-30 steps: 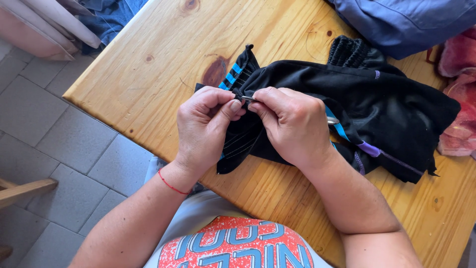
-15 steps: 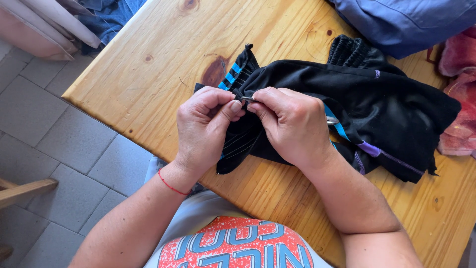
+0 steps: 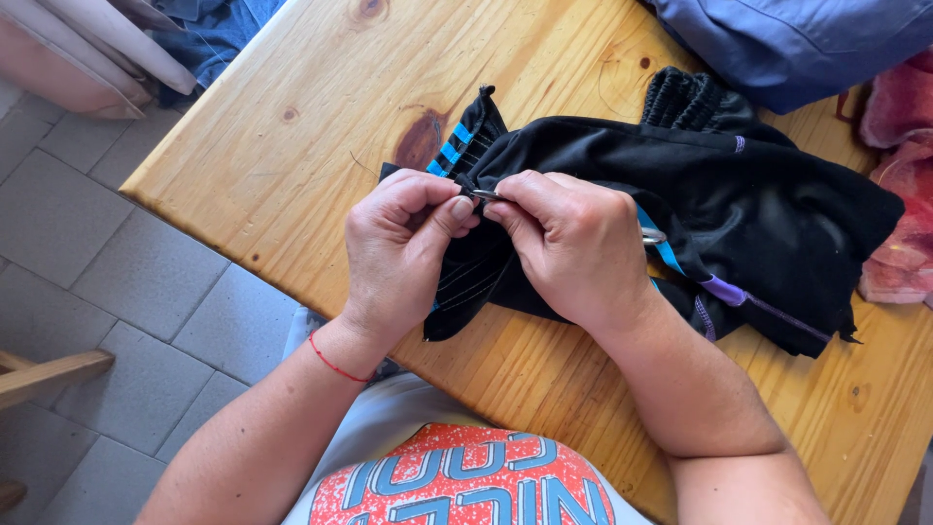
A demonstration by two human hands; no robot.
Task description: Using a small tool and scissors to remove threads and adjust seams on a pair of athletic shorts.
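Two hands: both pinched at one spot on a black garment, near the table's front edge.
Far left: grey tiled floor [image 3: 87, 262], with a strip of pale wood [image 3: 49, 374] low down and pale cloth [image 3: 87, 49] at the top corner.
Table: wooden table [image 3: 321, 107], light pine with dark knots, running on a slant across the view.
Left hand [image 3: 398, 248]: curled tight, thumb and forefinger closed narrowly on a fold of the garment; thin red cord bracelet [image 3: 335, 365] around the wrist.
Pinch point: small metal piece [image 3: 486, 194] between the two thumbs (too small to tell what kind).
Right hand [image 3: 573, 243]: closed on the same fold, fingertips touching those of the left hand, resting on top of the fabric.
Garment: black garment [image 3: 758, 214] lying crumpled on the table, with blue stripes, purple trim and a ribbed band at the top.
Upper right: blue-purple cloth [image 3: 797, 39] heaped at the table's far edge.
Far right: pink cloth [image 3: 899, 175], just beside the black garment.
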